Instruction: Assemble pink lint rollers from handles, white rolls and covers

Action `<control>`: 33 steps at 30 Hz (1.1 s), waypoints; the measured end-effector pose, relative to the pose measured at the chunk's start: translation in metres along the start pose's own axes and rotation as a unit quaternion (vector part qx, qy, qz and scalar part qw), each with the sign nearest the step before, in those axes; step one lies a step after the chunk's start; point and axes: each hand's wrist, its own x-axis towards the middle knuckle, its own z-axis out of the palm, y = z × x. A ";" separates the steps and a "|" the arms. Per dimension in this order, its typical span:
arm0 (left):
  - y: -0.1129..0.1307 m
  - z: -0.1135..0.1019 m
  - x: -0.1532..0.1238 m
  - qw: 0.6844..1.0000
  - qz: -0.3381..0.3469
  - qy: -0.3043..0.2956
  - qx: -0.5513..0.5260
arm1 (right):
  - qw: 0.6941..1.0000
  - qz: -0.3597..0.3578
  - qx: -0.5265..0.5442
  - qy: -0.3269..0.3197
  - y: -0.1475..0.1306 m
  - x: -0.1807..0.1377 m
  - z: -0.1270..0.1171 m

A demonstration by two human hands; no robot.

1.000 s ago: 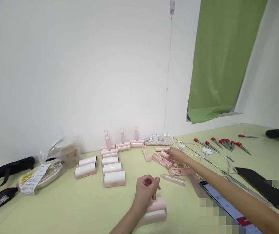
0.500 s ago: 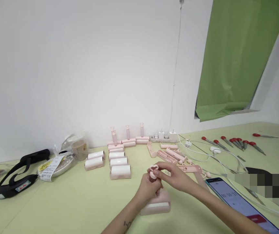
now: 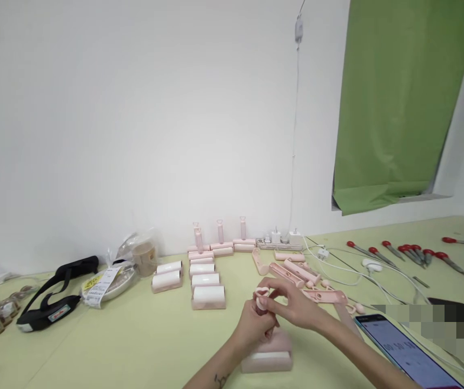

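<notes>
A pink lint roller point(image 3: 266, 361) with a white roll stands upright in front of me, its handle pointing up. My left hand point(image 3: 252, 327) is closed around the handle. At the handle's top, the thumb and fingers of my right hand point(image 3: 295, 307) pinch a small pale pink loop-shaped end piece point(image 3: 262, 292). Most of the handle is hidden by my fingers. To the right of my hands lie loose pink handle parts point(image 3: 286, 275) and a pink strip-like part point(image 3: 325, 296).
Finished-looking lint rollers point(image 3: 220, 232) stand by the wall, with white rolls in holders point(image 3: 209, 297) before them. A phone point(image 3: 398, 346) showing a timer lies right. Red-ended tools point(image 3: 414, 253), a power strip point(image 3: 283, 246), cables, a bagged plate point(image 3: 112, 285) and a black strap point(image 3: 49, 297) surround the workspace.
The camera view has tilted up and turned slightly left, so everything sits lower and further right. Both hands keep nearly the same hold on the lint roller's handle and end piece.
</notes>
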 end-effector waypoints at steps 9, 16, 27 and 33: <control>-0.004 0.000 0.003 1.000 0.007 0.014 0.021 | 0.984 0.045 0.075 -0.157 -0.009 0.021 0.005; -0.001 0.001 -0.004 1.000 0.016 0.009 0.013 | 0.984 0.134 0.082 -0.088 -0.008 0.014 0.019; 0.000 -0.003 -0.001 1.000 0.002 -0.021 -0.017 | 0.985 0.156 0.068 -0.026 0.000 0.017 0.028; 0.008 -0.003 -0.002 1.000 -0.009 -0.027 -0.003 | 0.981 0.090 0.126 -0.119 -0.010 0.019 0.007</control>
